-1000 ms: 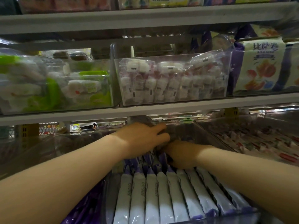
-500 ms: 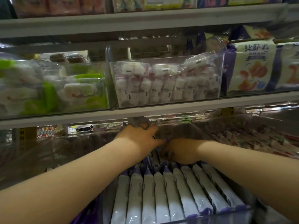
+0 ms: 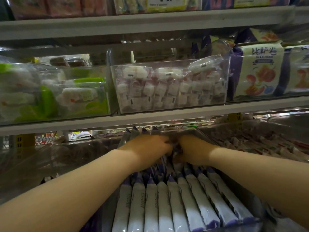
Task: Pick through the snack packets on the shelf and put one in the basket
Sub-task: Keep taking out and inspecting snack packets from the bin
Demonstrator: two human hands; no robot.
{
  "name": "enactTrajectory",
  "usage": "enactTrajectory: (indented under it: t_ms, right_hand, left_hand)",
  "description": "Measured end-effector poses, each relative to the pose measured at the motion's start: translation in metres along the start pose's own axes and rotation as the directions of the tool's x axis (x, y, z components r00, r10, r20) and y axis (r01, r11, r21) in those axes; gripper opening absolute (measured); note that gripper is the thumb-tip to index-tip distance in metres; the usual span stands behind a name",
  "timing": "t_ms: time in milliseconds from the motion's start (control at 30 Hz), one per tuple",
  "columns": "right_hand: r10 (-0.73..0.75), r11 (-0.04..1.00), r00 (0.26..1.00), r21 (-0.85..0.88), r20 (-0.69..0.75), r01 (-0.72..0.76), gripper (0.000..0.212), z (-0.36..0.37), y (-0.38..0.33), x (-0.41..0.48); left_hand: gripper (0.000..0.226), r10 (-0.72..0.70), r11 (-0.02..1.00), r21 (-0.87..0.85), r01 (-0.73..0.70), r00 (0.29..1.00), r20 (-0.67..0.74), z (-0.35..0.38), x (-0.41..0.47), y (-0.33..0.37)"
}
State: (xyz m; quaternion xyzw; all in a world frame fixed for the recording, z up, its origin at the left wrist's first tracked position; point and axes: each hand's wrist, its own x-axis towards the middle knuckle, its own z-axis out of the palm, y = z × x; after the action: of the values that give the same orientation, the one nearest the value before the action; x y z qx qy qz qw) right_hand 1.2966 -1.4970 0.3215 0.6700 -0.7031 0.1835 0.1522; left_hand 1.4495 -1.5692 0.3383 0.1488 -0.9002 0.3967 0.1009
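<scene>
Both hands were deep in the middle clear bin (image 3: 250, 195) on the lower shelf, knuckles nearly touching. Left hand (image 3: 147, 149): back up, fingers curled down tight over the packet tops. Right hand (image 3: 194, 149): same, fingers curled and buried among the packets. Neither was spread wide. The spot where they met was motion-blurred, so I couldn't tell whether either one actually pinched a packet or just pressed into the row. The snack packets (image 3: 167, 206) were long, slim and glossy film, white bodies with purple crimped ends, filed on edge in a tight row running from the bin front to under the hands; a few purple tips (image 3: 140, 131) stood up behind the left hand. The shelf edge (image 3: 150, 119) above was flat grey metal. On it sat a rigid transparent tub (image 3: 224, 81) of small white-and-pink wrapped pieces, green-and-white packs (image 3: 75, 96) to the left, and purple-and-white printed bags (image 3: 260, 71) to the right. The bin right of the hands held a loose heap of small red-and-white sachets (image 3: 267, 144).
</scene>
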Motion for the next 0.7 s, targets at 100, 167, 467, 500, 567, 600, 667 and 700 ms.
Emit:
enactTrajectory:
  t_ms: [100, 167, 467, 500, 567, 600, 667, 700]
  right_hand:
    - [0.022, 1.000, 0.999, -0.012, 0.029, -0.022, 0.047, -0.001, 0.001, -0.002]
    - [0.039, 0.999, 0.997, -0.015, 0.063, -0.039, 0.044, -0.003, 0.002, -0.002]
    - [0.091, 0.977, 0.993, -0.200, 0.075, -0.075, 0.026, -0.014, 0.012, -0.009]
    - [0.060, 0.982, 0.993, -0.185, 0.097, -0.042, 0.024, -0.016, 0.014, -0.011]
    - [-0.008, 0.988, 0.990, -0.152, 0.142, 0.029, 0.024, -0.020, 0.015, -0.015]
    - [-0.032, 0.988, 0.988, -0.146, 0.153, 0.055, 0.026, -0.022, 0.015, -0.015]
    - [-0.054, 0.983, 0.985, -0.162, 0.166, 0.081, 0.026, -0.022, 0.016, -0.014]
    - [-0.051, 0.983, 0.983, -0.168, 0.174, 0.081, 0.024, -0.022, 0.017, -0.013]
  left_hand:
    - [0.049, -0.087, 0.985, -0.153, 0.075, 0.993, -0.074, 0.019, -0.012, -0.009]
    - [0.060, -0.157, 0.964, -0.227, 0.138, 0.985, -0.069, 0.025, -0.017, -0.008]
    - [0.044, -0.247, 0.967, 0.082, 0.242, 0.968, 0.050, -0.001, -0.001, 0.006]
    - [0.045, -0.257, 0.965, 0.077, 0.252, 0.965, 0.049, -0.005, 0.002, 0.008]
    - [0.052, -0.250, 0.968, 0.012, 0.250, 0.968, -0.016, -0.009, 0.006, 0.013]
    - [0.054, -0.226, 0.974, -0.015, 0.226, 0.971, -0.072, -0.009, 0.009, 0.017]
    - [0.054, -0.176, 0.984, -0.065, 0.167, 0.970, -0.166, -0.008, 0.013, 0.026]
    - [0.053, -0.169, 0.984, -0.091, 0.155, 0.969, -0.181, -0.005, 0.016, 0.030]
